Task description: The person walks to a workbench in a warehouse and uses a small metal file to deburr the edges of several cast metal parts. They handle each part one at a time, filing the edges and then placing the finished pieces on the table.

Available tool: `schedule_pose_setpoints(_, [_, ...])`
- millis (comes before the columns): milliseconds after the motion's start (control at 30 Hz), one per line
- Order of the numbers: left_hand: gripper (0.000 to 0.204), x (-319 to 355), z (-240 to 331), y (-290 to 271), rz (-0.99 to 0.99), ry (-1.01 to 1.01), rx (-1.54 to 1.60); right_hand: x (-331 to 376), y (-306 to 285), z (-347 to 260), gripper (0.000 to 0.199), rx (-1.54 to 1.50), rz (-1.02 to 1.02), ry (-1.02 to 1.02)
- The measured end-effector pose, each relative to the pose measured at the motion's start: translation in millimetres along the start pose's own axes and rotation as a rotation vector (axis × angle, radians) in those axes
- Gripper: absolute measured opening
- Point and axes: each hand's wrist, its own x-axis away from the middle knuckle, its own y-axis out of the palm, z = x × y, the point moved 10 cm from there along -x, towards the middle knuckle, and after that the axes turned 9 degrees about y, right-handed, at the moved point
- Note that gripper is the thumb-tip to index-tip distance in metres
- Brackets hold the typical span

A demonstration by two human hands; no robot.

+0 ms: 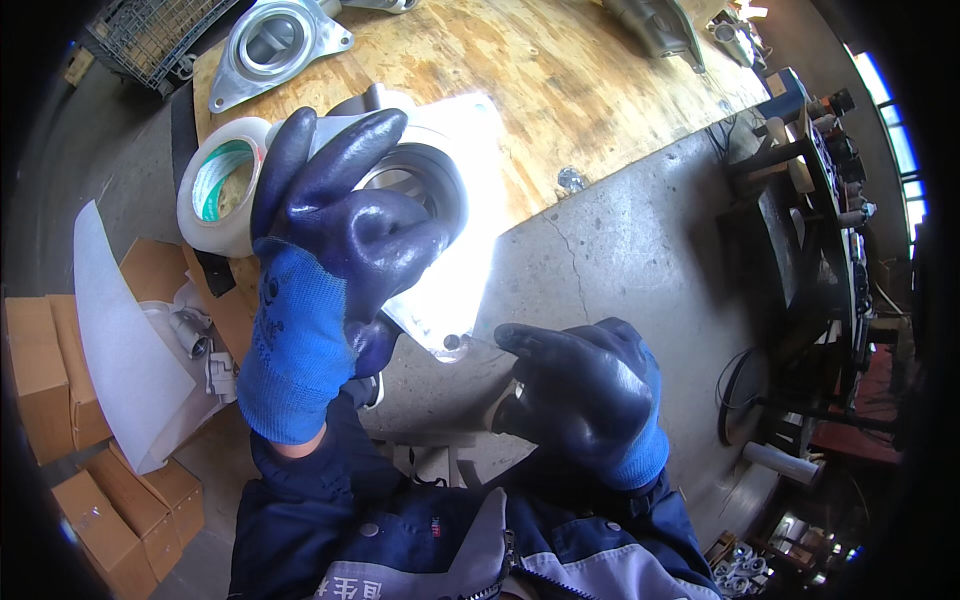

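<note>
Leave the white tape roll [215, 238] undisturbed at the left edge of the plywood bench [420, 50] and, just right of it, steady the bright flanged casting [462, 270] in the gloved left hand [345, 225], which grips its left side with bent fingers beside the bore. Keep the casting firmly supported over the bench's near edge, its lower ear [450, 343] projecting beyond, and angle it slightly should glare obscure the surface. Guide the gloved right hand [580, 390], partly curled just right of that ear, lightly; whether it holds anything cannot be told.
</note>
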Motion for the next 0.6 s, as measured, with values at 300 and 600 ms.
schedule_pose_setpoints(300, [0.039,22.4,-2.8,2.2,0.019,0.014,-0.134,7.9,4.3,22.2,0.055,-0.197,0.08,0.203])
schedule_pose_setpoints(600, [0.037,60.1,-29.4,-6.1,0.068,-0.229,-0.247,8.7,-3.1,9.1,0.05,-0.085,0.087,0.056])
